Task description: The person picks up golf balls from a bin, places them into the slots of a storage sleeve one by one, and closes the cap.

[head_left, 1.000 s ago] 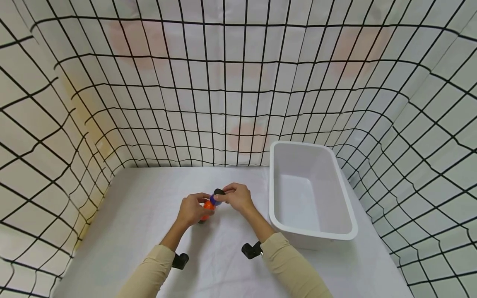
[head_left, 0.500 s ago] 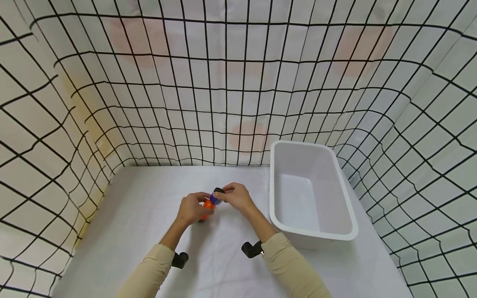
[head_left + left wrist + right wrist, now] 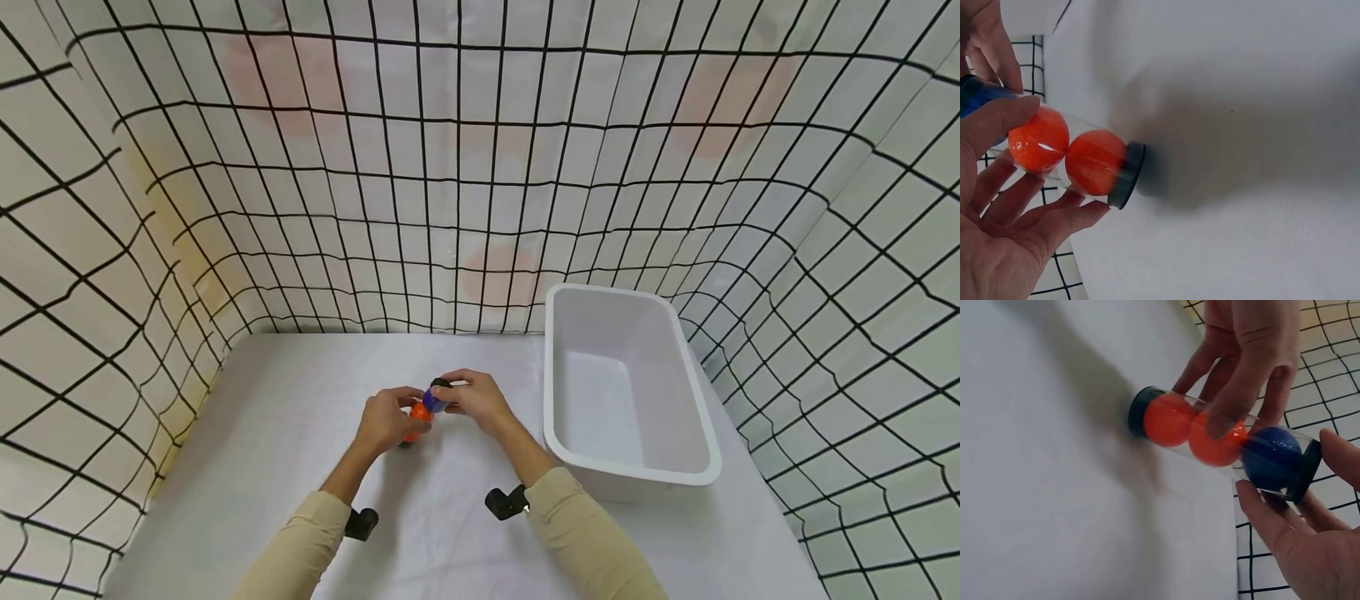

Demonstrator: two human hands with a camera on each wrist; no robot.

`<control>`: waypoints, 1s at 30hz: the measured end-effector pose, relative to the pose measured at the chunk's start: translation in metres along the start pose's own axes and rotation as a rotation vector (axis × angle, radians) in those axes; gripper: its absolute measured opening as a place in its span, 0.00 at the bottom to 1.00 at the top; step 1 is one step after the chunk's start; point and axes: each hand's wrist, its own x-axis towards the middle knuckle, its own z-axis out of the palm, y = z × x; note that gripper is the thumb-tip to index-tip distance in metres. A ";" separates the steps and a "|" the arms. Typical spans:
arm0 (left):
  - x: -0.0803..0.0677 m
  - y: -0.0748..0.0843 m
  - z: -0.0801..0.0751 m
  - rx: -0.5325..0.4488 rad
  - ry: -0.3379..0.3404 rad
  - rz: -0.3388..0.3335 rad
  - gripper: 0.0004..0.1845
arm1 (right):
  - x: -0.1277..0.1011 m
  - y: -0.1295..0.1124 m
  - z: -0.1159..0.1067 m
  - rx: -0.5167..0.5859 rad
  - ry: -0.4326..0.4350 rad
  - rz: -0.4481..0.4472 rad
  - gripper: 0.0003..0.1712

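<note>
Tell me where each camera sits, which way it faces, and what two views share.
Head: worn on the head, looks forward and down at the table, white bin and gridded curtain; both forearms and hands show.
Left wrist: sits behind the left hand, looks at the clear tube that it grips; right fingertips show at top left.
Right wrist: sits behind the right hand, which pinches the black cap; left fingers wrap the tube.
Shared: both wrist views show two orange balls in the tube.
</note>
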 end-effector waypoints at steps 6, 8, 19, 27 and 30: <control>-0.001 -0.001 0.001 -0.017 0.003 0.003 0.25 | -0.001 0.007 0.003 0.049 0.043 -0.073 0.23; -0.001 -0.002 0.001 -0.017 0.005 0.006 0.26 | -0.001 0.008 0.004 0.057 0.053 -0.085 0.23; -0.001 -0.002 -0.001 -0.009 0.012 0.000 0.25 | -0.001 0.010 0.007 0.033 0.118 -0.094 0.22; 0.000 -0.005 0.001 -0.015 0.002 -0.011 0.25 | -0.003 0.012 0.011 0.020 0.195 -0.108 0.21; -0.001 -0.007 0.001 -0.023 0.008 -0.009 0.26 | -0.002 0.013 0.014 0.022 0.227 -0.137 0.20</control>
